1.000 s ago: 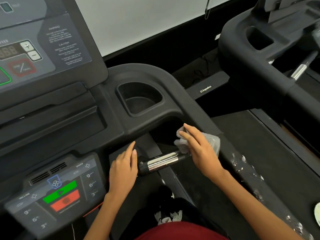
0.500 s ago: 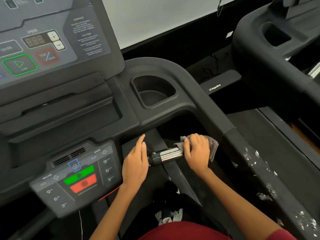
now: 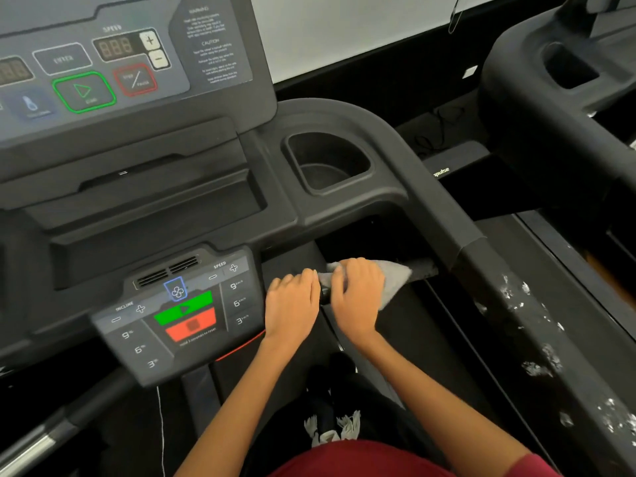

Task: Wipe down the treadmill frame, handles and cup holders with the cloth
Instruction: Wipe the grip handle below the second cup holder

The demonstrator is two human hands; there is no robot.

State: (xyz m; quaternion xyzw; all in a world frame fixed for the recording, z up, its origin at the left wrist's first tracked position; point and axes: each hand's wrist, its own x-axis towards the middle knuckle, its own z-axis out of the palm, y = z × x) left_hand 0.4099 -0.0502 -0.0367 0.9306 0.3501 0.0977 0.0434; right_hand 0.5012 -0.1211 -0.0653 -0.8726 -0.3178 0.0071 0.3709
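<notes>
Head view: handle bar (image 3: 421, 268) ran left-right, toward the side rail (image 3: 488, 270).
Right hand (image 3: 358, 294): clamped the cloth (image 3: 392, 278) round it.
Left hand (image 3: 292, 304): lay flat alongside, fingers straight.

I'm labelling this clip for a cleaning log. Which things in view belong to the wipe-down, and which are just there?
Part of the job:
- grey cloth
- right hand, gripping the cloth around the handle bar
- left hand, resting beside it
- cup holder
- side rail, with white flecks

Just there:
- control panel
- upper console
- neighbouring treadmill
</notes>
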